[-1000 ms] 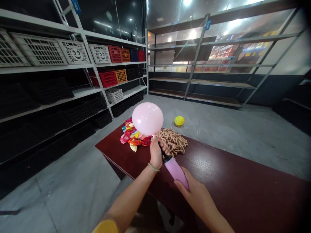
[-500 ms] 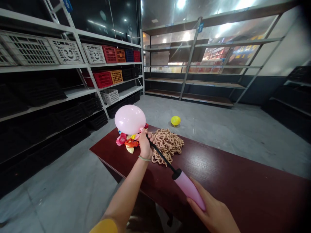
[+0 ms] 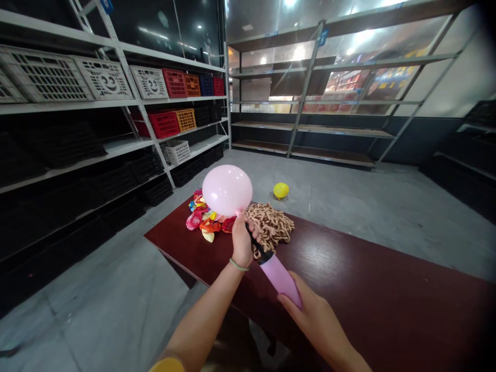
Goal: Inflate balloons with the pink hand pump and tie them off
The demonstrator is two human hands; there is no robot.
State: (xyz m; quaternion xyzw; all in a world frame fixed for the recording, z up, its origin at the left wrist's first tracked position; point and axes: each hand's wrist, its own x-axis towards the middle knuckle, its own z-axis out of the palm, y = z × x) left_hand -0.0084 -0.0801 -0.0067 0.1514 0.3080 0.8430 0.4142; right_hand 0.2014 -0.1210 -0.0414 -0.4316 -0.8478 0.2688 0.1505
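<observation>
A pink balloon (image 3: pixel 227 189), swollen with air, sits on the front end of a balloon pump (image 3: pixel 279 281) with a pink barrel and black rod. My left hand (image 3: pixel 243 240) is closed around the balloon's neck and the pump's black front part. My right hand (image 3: pixel 310 312) grips the pink barrel at its near end. Only a short piece of the black rod shows between the two hands. Below and left of the balloon lies a pile of limp coloured balloons (image 3: pixel 209 226). Right behind my left hand is a heap of tan rope-like strands (image 3: pixel 274 223).
The dark red table (image 3: pixel 341 279) stretches off to the right. On the grey floor beyond it lies a yellow balloon (image 3: pixel 281 190). Shelves with white crates (image 3: pixel 103 78) and red crates (image 3: pixel 165 124) stand at the left; a metal rack (image 3: pixel 300 98) stands at the back.
My right hand has pushed the pump barrel up and leftward, so less of the black rod shows. My left hand and the pink balloon have shifted a little to the right.
</observation>
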